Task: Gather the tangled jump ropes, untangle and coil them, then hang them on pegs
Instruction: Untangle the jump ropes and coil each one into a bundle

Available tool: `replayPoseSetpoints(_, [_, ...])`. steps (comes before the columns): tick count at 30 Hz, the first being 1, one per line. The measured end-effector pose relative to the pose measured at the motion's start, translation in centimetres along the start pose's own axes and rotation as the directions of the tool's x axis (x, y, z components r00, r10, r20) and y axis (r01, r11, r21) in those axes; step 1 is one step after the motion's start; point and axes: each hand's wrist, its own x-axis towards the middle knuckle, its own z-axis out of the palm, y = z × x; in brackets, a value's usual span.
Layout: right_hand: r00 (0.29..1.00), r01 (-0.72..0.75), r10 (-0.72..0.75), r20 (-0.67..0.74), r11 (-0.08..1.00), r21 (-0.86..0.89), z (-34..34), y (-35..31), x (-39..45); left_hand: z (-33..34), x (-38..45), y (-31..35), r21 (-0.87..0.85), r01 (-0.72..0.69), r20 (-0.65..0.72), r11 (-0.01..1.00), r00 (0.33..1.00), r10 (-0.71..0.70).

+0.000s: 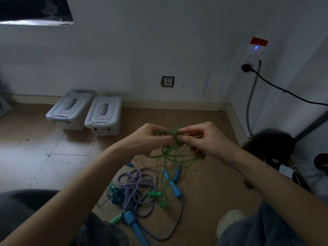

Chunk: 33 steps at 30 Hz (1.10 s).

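Green jump rope [170, 153]: thin translucent cord, held up above the floor between both hands. Knotted section at top runs roughly left to right between the hands; loose loops hang below it, strands trailing down toward the pile on the floor. Two green handles [156, 194], lying on the floor among the other ropes, tips pointing right and down-right.

Left hand [152, 137]: fingers curled, pinching the left side of the green knot.

Right hand [204, 139]: thumb and fingers pinching the right side of the knot; further green strands pass under its lower fingers.

Purple-and-white braided rope [140, 189]: loosely looped on the floor below the hands, one long bight sweeping right and down. Light blue handle [133, 222], long axis running from upper left to lower right, near the lower edge.

Teal rope [113, 194]: small tangle just left of the braided one.

Blue handles [174, 183]: on the floor right of the pile, roughly upright in frame, slightly tilted.

Wooden floor [213, 183]: carries the pile.

Two grey lidded boxes [103, 118]: side by side against the wall.

Wall socket [168, 81]: above the skirting.

White shoe [229, 222]: lower right.
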Motion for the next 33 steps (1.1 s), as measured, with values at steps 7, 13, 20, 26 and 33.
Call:
replayPoseSetpoints(7, [0.985, -0.079, 0.080, 0.153, 0.997, -0.013, -1.4, -0.4, 0.3, -0.1, 0.1, 0.0, -0.062, -0.066, -0.148, 0.996, 0.987, 0.056])
replayPoseSetpoints(13, [0.979, 0.002, 0.099, 0.176, 0.868, -0.496, -1.3, 0.0, 0.4, -0.5, -0.1, 0.3, -0.290, 0.011, -0.088, 0.957, 0.995, -0.037])
replayPoseSetpoints(20, [0.999, -0.008, 0.018, -0.029, 0.949, 0.314, -1.8, -0.1, 0.3, -0.5, 0.3, -0.5, -0.146, 0.055, -0.227, 0.988, 0.970, -0.088])
replayPoseSetpoints(26, [0.954, 0.105, 0.161, -0.251, 0.608, 0.787, -4.2, -0.4, 0.8, -0.8, 0.2, -0.9, -0.195, 0.060, -0.232, 0.979, 0.967, -0.106])
replayPoseSetpoints(33, [0.920, -0.123, 0.187, -0.344, 0.972, 0.200, -3.7, 1.8, 1.1, -1.2, 0.4, -1.4, -0.328, 0.057, -0.324, 0.943, 0.931, -0.169])
